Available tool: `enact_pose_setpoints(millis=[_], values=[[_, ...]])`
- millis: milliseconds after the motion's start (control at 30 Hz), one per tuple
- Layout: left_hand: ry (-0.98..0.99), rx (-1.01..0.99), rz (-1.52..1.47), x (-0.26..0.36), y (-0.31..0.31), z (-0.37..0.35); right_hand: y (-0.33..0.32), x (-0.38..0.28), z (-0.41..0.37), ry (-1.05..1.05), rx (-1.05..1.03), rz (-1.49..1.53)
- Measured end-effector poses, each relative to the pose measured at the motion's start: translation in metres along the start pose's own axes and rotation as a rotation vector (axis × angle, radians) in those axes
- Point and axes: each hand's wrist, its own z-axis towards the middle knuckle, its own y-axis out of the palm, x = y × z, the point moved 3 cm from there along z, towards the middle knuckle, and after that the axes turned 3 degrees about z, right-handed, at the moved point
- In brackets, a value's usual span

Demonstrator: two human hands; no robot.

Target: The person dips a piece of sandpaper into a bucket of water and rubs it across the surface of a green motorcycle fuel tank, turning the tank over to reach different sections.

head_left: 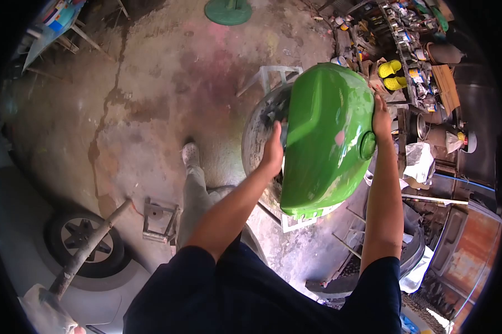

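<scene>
A glossy green motorcycle fuel tank [323,133] is held between my two hands, over a round, paint-marked stand [252,133]. My left hand [272,149] grips the tank's left edge, thumb up along the side and the other fingers mostly hidden beneath. Against the opposite side, my right hand [380,118] presses with its fingers along the edge, just above the round green filler cap [368,145]. Light reflects off the tank's curved surface.
Shelves at the right carry several cans [415,75], beside yellow clogs [393,75]. A car wheel [84,243] stands at lower left, near a small metal frame [160,220] and a wooden pole [92,245]. A green round base [227,12] rests on the concrete floor ahead.
</scene>
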Motion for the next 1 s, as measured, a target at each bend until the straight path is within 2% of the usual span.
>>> enact_pose_setpoints(millis=[100,200,300,400,500,600,700,800,900,967,1000], values=[[-0.099,-0.041,-0.097,0.034,0.021,0.059,0.0,-0.002,-0.001,-0.013,0.01,-0.018],[-0.076,-0.086,-0.042,0.013,0.009,0.034,0.0,0.0,0.001,-0.024,-0.016,-0.008],[0.104,-0.034,0.093,-0.024,-0.005,-0.023,0.0,-0.006,-0.003,-0.048,0.003,-0.01],[0.087,-0.035,0.08,-0.017,0.0,0.004,0.001,-0.016,-0.014,-0.02,-0.015,0.03],[-0.242,-0.069,-0.08,0.035,0.033,0.051,-0.001,-0.016,-0.011,-0.048,0.02,-0.012],[-0.04,-0.25,0.097,0.024,0.013,0.064,0.0,-0.002,-0.006,-0.004,0.012,-0.016],[-0.036,-0.025,0.265,0.006,0.003,-0.008,-0.001,0.006,-0.002,-0.022,-0.022,0.002],[0.074,-0.047,0.334,0.005,0.004,-0.007,0.0,0.0,-0.004,-0.011,-0.025,0.004],[-0.032,0.071,0.438,0.027,0.011,0.08,0.0,-0.002,-0.007,-0.042,0.001,0.014],[-0.087,-0.14,0.451,0.065,0.049,0.109,-0.001,0.003,-0.006,-0.022,-0.008,-0.008],[0.005,-0.206,0.52,0.068,0.053,0.124,0.0,0.006,-0.008,-0.007,-0.019,0.001]])
